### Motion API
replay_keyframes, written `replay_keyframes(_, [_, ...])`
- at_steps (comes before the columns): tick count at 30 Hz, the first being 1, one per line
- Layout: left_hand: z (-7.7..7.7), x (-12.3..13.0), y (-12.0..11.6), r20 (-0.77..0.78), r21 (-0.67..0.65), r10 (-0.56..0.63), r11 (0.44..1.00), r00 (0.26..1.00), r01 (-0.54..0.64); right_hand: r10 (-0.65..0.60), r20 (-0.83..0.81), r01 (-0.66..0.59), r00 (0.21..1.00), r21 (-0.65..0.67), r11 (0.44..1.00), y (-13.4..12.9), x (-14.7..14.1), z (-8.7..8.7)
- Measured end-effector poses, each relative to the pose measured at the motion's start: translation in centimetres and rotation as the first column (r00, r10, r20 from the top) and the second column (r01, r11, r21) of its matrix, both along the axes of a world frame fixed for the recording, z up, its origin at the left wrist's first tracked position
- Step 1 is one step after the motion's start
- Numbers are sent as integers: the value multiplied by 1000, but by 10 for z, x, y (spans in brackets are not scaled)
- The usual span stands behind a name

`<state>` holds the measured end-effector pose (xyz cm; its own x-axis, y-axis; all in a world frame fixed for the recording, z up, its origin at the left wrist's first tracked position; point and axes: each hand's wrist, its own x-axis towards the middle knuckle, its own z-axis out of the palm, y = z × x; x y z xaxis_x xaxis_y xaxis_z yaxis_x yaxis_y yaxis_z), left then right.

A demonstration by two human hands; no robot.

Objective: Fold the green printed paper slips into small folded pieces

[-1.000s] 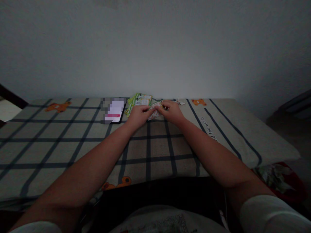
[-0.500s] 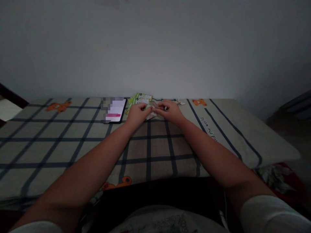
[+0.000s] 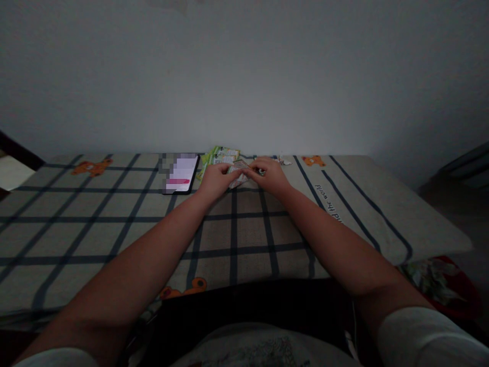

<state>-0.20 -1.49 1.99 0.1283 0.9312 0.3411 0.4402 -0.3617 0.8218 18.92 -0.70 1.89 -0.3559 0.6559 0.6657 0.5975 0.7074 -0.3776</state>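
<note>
Between my two hands is a small printed packet (image 3: 238, 179), pale with reddish marks and a clear-looking upper part. My left hand (image 3: 217, 179) pinches its left side with thumb and fingers. From the other side my right hand (image 3: 267, 172) grips it, fingers curled and the thumb close to the left thumb. Part of the packet is hidden by the fingers. Just behind my left hand lie several green and white packets (image 3: 221, 154), overlapping on the checked tablecloth (image 3: 250, 229).
A phone (image 3: 181, 174) with its screen lit lies left of the packets. Scraps of white wrapper (image 3: 284, 160) rest beyond my right hand. The table meets a grey wall (image 3: 244, 76) at the back. Below the right edge stands a red container (image 3: 454, 285) with crumpled wrappers.
The packet between my fingers has shifted slightly, and its upper part now shows more flatly. My hands stay nearly in the same place.
</note>
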Motion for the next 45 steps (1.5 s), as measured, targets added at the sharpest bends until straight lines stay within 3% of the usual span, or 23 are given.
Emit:
replay_keyframes(5, [8,2,-7,-98,94,9,996,995,0,-66,-122,47,990,-152,987,0,0,-2])
replay_keyframes(8, [9,3,-9,-91,113,9,994,996,2,-87,-252,13,964,-282,959,2,2,-4])
replay_keyframes(11, [8,3,-9,-89,119,28,993,996,-17,-79,-297,-20,952,-316,949,5,4,-5])
replay_keyframes(20, [8,1,-3,-61,93,110,990,992,-104,8,-50,-8,999,-1,1000,7,3,-7])
replay_keyframes(31, [-1,1,4,-81,22,34,999,996,-33,-29,45,30,999,-21,999,5,4,-7])
replay_keyframes(39, [-5,1,3,13,-83,-2,997,1000,3,16,46,-17,999,26,1000,5,3,-6])
replay_keyframes(45, [-2,1,0,-28,69,-36,997,999,38,32,11,-33,999,102,994,4,2,-7])
